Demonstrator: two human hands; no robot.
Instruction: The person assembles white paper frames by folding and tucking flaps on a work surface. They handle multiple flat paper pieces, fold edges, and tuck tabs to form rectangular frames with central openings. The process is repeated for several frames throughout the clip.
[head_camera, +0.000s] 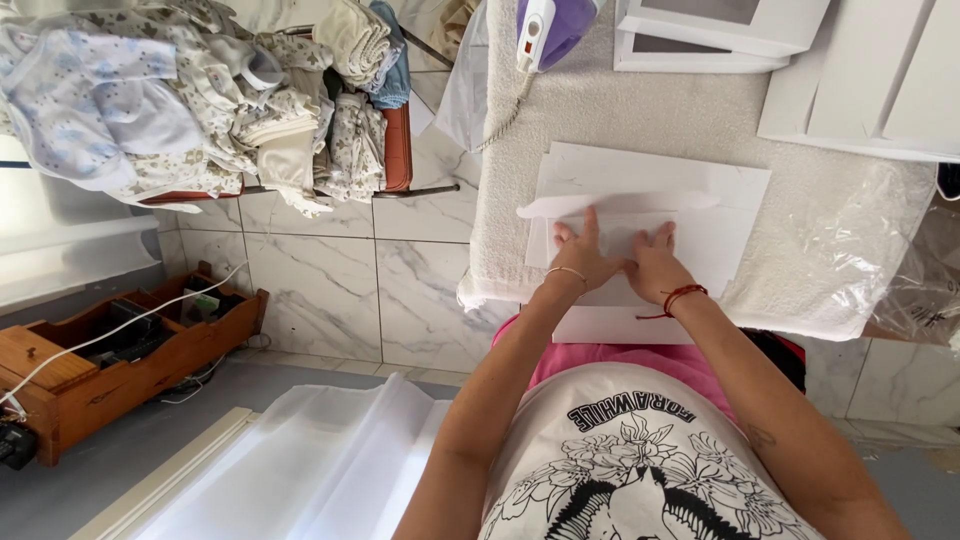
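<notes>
Shirt (640, 470), white w/ black print, nearest cam. Towel (620, 130) covers board. White sheets (640, 215) stacked on towel, centre. Clothes pile (190, 90) on chair, upper left. Wooden box (110, 350) on floor, left. Iron (548, 28), purple, top of towel. Left hand (583, 255) & right hand (652, 262): flat, fingers spread, side by side, pressing on sheets, gripping nothing.

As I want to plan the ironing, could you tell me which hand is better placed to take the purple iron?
Probably the left. The left hand lies flat on the white sheet, on the side where the purple iron stands; the right hand would have to cross over it.
</notes>
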